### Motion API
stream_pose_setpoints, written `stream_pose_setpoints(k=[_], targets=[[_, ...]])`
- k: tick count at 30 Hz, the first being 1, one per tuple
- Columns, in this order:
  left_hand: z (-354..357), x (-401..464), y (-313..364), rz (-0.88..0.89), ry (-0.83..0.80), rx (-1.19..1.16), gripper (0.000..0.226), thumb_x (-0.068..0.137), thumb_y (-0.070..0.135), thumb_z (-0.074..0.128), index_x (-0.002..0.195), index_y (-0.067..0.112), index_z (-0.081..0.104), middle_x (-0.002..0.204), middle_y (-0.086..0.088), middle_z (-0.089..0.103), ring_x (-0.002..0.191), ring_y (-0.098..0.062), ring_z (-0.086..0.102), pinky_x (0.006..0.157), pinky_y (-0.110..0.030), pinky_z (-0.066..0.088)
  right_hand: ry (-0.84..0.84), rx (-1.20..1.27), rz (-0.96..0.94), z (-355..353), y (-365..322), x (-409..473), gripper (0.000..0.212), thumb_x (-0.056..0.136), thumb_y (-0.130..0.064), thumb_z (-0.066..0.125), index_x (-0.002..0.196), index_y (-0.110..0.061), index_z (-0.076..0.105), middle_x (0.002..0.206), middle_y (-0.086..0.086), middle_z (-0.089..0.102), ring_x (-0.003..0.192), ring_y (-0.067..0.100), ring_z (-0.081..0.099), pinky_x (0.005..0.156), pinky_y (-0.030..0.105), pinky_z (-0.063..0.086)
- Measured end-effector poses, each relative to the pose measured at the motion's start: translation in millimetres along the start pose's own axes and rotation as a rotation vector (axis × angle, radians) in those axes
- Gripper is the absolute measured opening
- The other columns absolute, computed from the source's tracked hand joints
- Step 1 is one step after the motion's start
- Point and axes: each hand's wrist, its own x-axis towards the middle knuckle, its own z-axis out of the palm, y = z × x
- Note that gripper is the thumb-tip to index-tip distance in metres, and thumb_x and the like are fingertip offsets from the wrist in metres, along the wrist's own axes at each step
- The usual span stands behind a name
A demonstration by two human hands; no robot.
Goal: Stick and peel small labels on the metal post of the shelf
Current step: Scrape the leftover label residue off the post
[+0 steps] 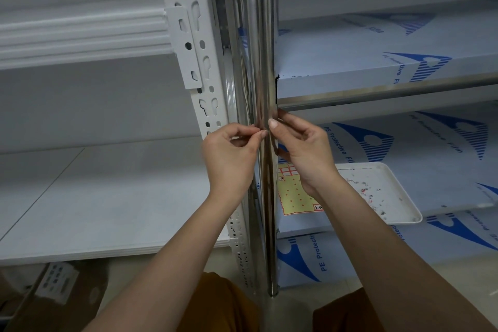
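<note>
Both hands meet at the shiny metal post [260, 62] of the shelf: the left hand [229, 156] pinches thumb and forefinger together right against the post, and the right hand [304, 151] presses its thumb on the post with its other fingers curled behind it. Whether a label sits under the fingertips is too small to tell. The yellow label sheet [293, 194] lies on the lower shelf just right of the post, beside a white tray [398, 196] holding scraps.

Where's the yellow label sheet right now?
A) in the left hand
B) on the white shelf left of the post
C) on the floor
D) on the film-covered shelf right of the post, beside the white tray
D: the yellow label sheet lies on the film-covered shelf right of the shiny metal post, beside the white tray.
</note>
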Motion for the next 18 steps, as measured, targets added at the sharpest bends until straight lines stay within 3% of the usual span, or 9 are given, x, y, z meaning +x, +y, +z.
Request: stream_pose_setpoints(k=[9, 13, 18], targets=[[-6.4, 6.3, 1.3, -0.009, -0.084, 0.048, 0.021, 0.074, 0.007, 0.079, 0.066, 0.023, 0.069, 0.069, 0.009, 0.069, 0.064, -0.005, 0.069, 0.064, -0.012, 0.052, -0.055, -0.027, 0.004, -5.5, 3.3, -1.8, 0.040, 0.087, -0.007, 0.064, 0.127, -0.015, 0.059, 0.117, 0.000, 0.069, 0.109, 0.007, 0.064, 0.096, 0.029, 0.051], [-6.3, 6.3, 0.0, -0.011, -0.088, 0.039, 0.025, 0.073, 0.005, 0.079, 0.064, 0.025, 0.068, 0.068, 0.011, 0.068, 0.064, -0.005, 0.070, 0.064, -0.013, 0.053, -0.024, -0.024, 0.000, -3.0, 4.6, -1.1, 0.039, 0.087, -0.010, 0.065, 0.124, -0.016, 0.060, 0.115, 0.000, 0.070, 0.109, 0.008, 0.064, 0.097, 0.032, 0.051], [-6.4, 7.3, -1.5, -0.013, -0.096, 0.040, 0.026, 0.074, 0.005, 0.079, 0.064, 0.027, 0.067, 0.068, 0.009, 0.069, 0.066, -0.008, 0.070, 0.066, -0.015, 0.053, -0.009, -0.011, 0.001, -1.8, 2.4, -1.3, 0.035, 0.087, -0.012, 0.065, 0.121, -0.016, 0.063, 0.108, -0.004, 0.072, 0.102, 0.006, 0.067, 0.089, 0.026, 0.054]])
